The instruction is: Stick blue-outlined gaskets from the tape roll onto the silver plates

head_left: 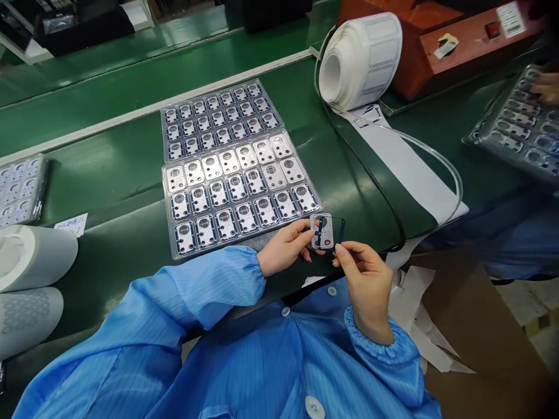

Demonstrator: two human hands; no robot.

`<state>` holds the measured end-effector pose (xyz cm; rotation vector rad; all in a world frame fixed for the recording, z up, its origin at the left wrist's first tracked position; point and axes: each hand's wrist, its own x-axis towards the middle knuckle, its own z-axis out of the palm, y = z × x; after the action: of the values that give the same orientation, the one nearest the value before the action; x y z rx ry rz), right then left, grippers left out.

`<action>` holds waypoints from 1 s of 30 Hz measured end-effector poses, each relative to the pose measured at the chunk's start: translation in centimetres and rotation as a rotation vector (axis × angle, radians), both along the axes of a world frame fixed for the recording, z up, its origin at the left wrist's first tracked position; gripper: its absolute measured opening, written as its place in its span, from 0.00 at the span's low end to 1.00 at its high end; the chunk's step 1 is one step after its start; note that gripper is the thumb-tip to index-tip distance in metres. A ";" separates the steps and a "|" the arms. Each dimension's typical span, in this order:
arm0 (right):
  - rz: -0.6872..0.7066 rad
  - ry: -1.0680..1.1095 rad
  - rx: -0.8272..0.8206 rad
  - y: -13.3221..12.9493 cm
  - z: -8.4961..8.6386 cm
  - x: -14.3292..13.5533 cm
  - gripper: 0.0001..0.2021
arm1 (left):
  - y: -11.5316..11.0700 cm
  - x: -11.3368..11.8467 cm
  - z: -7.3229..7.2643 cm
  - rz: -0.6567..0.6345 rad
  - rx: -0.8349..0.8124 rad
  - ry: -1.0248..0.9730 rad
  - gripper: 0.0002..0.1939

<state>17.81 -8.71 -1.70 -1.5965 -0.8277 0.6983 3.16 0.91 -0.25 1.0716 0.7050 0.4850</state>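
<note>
Between thumb and fingers, my left hand grips a small silver plate with rounded corners and a dark ring near its lower edge. My right hand pinches a thin dark-edged film at its lower end. The film overlaps the right part of the plate; whether they touch is unclear. Just beyond my left hand lies a clear tray with rows of silver plates, many of them with dark blue edges. A second such tray sits directly behind it.
A label roll stands by an orange machine, its white strip running toward the table edge. Cables curve beside it. Another person's hand is at a tray far right. Left are white rolls and another tray.
</note>
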 end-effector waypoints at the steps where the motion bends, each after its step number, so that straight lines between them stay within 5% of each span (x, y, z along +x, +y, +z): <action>1: 0.003 -0.011 -0.001 0.0 0.1 0.0 0.13 | 0.0 0.0 0.0 0.000 0.001 -0.001 0.22; 30: 0.038 -0.122 0.062 0.1 0.1 -0.3 0.06 | -0.1 0.1 0.2 -0.002 -0.019 -0.035 0.18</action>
<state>17.56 -8.64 -1.65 -1.5826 -0.9616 0.6007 3.29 0.83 -0.08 1.0439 0.6763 0.4935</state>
